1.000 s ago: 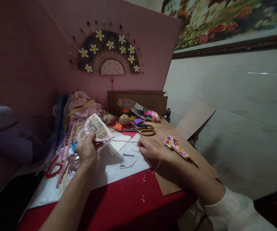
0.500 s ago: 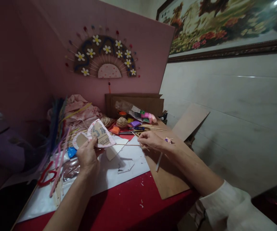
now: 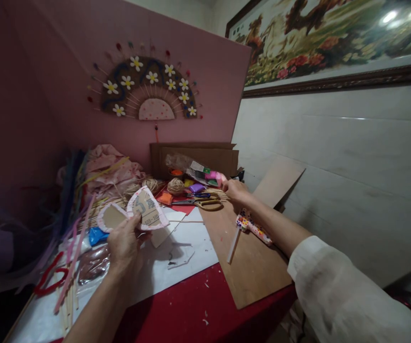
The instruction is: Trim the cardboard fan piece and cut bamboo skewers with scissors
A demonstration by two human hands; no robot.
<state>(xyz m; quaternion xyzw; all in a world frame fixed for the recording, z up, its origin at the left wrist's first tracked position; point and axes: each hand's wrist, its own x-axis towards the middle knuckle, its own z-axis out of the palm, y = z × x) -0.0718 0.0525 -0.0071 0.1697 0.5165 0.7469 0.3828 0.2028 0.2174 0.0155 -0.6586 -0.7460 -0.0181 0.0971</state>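
Observation:
My left hand (image 3: 124,244) pinches a semicircular cardboard piece (image 3: 147,208) with a pink-white rim and holds it tilted above the white sheet (image 3: 187,238). A second, smaller rimmed cardboard piece (image 3: 109,216) shows just left of it. My right hand (image 3: 235,189) reaches far back over the brown board (image 3: 248,259), its fingers curled at the thin wooden sticks (image 3: 216,192) beside the orange-handled scissors (image 3: 205,203). What the fingers hold is hidden. A flower-patterned glue gun (image 3: 253,227) lies under my right forearm.
Twine balls (image 3: 175,185), coloured clay packets (image 3: 205,174) and pink cloth (image 3: 108,166) crowd the back. Pipe cleaners and skewers (image 3: 70,257) lie at left. A flower-decorated fan (image 3: 147,88) hangs on the pink board. Cardboard (image 3: 276,183) leans on the right wall.
My right hand has left the white sheet and moved back and right to the sticks by the scissors. The left hand still holds the cardboard piece. The view has shifted left.

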